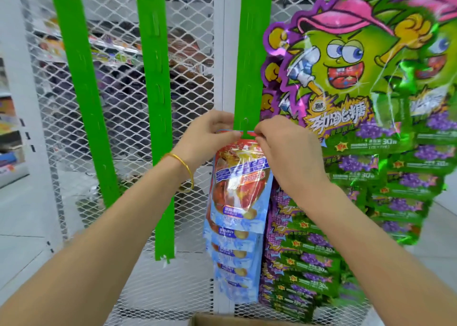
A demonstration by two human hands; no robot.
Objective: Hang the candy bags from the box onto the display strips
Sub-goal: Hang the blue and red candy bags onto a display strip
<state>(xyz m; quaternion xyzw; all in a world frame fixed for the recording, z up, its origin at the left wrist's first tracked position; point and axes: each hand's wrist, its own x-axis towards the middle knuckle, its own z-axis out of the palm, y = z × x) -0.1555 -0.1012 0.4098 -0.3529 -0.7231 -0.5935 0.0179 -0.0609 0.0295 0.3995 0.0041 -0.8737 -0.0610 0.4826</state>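
The blue-and-red candy bag (237,185) is held flat against the right-hand green display strip (252,54). Its red top edge sits at one of the strip's hooks, just above a column of matching bags (232,251) already hanging there. From where I stand the risk is right at that hook. If the hang hole only half catches, the bag would likely drop toward the cardboard box (222,322) below once released. A hard tug could also tear the header or shake the bags underneath loose. The left hand (210,135) pinches the bag's top left corner, its fingers (220,119) curled tight by the strip's edge. The right hand (284,152) pinches the top right, fingertips (262,128) nearly closed. Green popping-candy bags (346,78) crowd in on the right, and two bare strips (155,103) hang on the wire mesh (118,54) to the left.
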